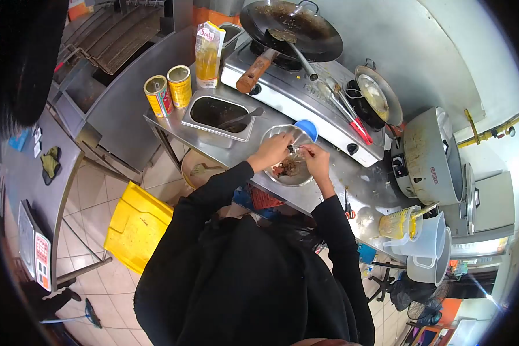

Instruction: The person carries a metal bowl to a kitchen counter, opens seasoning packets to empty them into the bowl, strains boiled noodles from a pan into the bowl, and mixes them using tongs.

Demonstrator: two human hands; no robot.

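Observation:
Both of my hands are over a round metal bowl (299, 177) on the steel counter. Reddish-brown bits and dark contents lie in its bottom. My left hand (273, 151) is at the bowl's left side, fingers pinched around something small and dark. My right hand (317, 162) faces it from the right rim, thumb and fingers pressed together, with a thin reddish edge showing at the tips. What the fingers hold is too small to name. A blue round item (307, 129) sits just behind the bowl. To the left stands a steel pan (243, 136) of dark contents with a spoon (251, 117).
Behind the bowl is a gas stove (282, 95) bearing a wok (323, 34) and red-handled tongs (360, 130). Two cans (158, 98) and an oil pouch (208, 57) stand back left. Scissors (349, 205) and plastic jugs (424, 236) are at right; a yellow bin (135, 222) stands below left.

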